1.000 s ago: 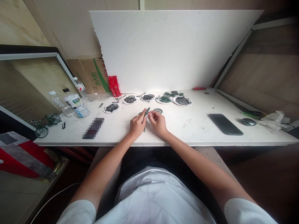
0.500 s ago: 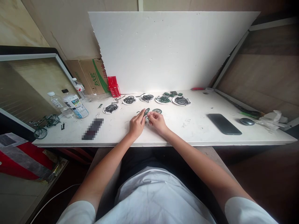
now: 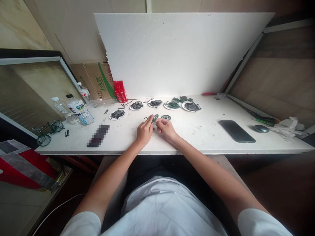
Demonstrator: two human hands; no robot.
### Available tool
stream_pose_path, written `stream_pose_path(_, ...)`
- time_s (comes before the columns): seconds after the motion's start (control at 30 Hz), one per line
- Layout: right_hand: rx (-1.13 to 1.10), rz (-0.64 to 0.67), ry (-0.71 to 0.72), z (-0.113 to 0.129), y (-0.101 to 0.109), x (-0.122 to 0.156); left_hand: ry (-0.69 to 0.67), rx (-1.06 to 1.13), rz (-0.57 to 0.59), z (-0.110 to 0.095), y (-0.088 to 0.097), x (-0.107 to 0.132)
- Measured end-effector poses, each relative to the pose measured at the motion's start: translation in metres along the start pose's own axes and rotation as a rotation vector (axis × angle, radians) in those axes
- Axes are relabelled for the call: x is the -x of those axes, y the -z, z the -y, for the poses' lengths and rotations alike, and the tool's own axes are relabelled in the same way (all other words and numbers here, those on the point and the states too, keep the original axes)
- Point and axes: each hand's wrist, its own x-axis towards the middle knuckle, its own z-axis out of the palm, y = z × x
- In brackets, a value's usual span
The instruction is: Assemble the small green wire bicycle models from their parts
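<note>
Near the middle of the white table, my left hand (image 3: 144,131) is closed on a small dark green toy bicycle wheel (image 3: 155,118), which is held up at a tilt by the fingertips. Close beside it on the right, my right hand (image 3: 166,128) is pinched by the wheel's edge; whatever lies between its fingertips is too small to make out. Just beyond the right hand, a second green spoked wheel (image 3: 166,117) lies on the table. Small dark pieces show below and between the hands, partly hidden by the fingers.
Paper plates (image 3: 110,117) of dark and green plastic parts stand in a row at the back. An assembled toy bicycle (image 3: 50,130) and bottles (image 3: 80,111) are at the left. A black phone (image 3: 236,131), a mouse (image 3: 261,128) and crumpled tissue (image 3: 288,127) lie at the right.
The wheel in my left hand has turned slightly, so more of its face and spokes shows. Both hands stay in almost the same place.
</note>
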Motion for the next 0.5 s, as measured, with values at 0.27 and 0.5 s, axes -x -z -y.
stream_pose_path(0.27, 0.451, -0.231, 0.324, -0.0039, -0.0039, 0.0076, -0.008, -0.001, -0.036, -0.0031, 0.0002, -0.0013)
stream_pose_path(0.5, 0.375, -0.185, 0.265, -0.002, -0.0044, 0.008, 0.006, -0.015, -0.033, -0.0049, 0.0011, -0.0016)
